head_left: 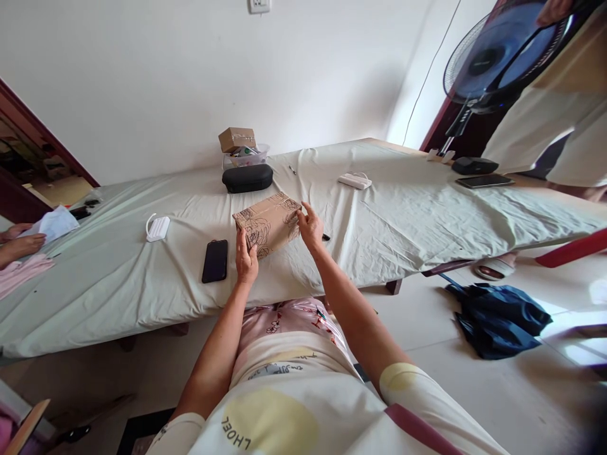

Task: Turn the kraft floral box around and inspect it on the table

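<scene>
Between my two hands is a brown cardboard box (269,222) with dark scribbled loops drawn on it, tilted over the cloth-covered table. My left hand (246,258) grips its near left corner, fingers along the side. At the right end, my right hand (310,226) holds the edge with thumb and fingers. A black phone (215,261) lies on the cloth just left of my left hand. Beside my right wrist, the tip of a black pen-like thing (325,237) shows. The underside of the box is hidden.
Behind the box sit a black case (247,179) and a plastic bin (262,155) topped by a small carton (237,139). White strapped objects (158,229) lie left and right. Another person's hands (23,243) hold paper at far left; a fan (493,60) and another person stand right.
</scene>
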A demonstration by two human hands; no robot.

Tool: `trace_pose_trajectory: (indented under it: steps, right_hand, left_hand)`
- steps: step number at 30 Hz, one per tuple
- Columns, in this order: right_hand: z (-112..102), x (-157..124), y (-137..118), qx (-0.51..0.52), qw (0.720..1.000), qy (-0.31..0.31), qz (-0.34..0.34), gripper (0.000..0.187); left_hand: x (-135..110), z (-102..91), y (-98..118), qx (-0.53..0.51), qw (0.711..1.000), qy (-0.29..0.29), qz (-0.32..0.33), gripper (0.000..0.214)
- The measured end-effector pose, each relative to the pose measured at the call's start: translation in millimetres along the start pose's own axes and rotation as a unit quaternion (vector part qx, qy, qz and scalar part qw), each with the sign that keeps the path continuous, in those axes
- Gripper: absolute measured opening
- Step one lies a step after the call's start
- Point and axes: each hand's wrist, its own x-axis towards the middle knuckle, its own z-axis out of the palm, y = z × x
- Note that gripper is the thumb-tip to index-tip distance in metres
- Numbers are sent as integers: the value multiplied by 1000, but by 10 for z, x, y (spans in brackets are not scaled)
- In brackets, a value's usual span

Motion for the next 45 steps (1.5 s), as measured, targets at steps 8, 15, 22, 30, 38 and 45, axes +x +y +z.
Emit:
trace_pose_trajectory:
  steps: [8,15,22,30,38,45]
  right_hand:
    - [46,-208,157,22,996,-24,84,41]
    - [-9,-333,92,-140,983,-92,72,29]
    - [-17,-428,37,-274,948,-156,47,33]
    - [9,-472,120,-235,965,-118,17,27]
    - [263,-583,170,-59,997,-27,-44,39]
    - [236,-627,154,-61,990,74,-105,47]
  left_hand:
    - [22,-35,-14,2,999,-1,-38,65]
    - [48,-62,26,89,985,-14,-148,60]
    - [42,-32,164,243,948,-68,-193,64]
    - [4,-16,96,222,957,-58,-175,82]
    - [-25,-8,127,174,980,0,-101,108]
    - [0,-48,174,214,967,29,-135,123]
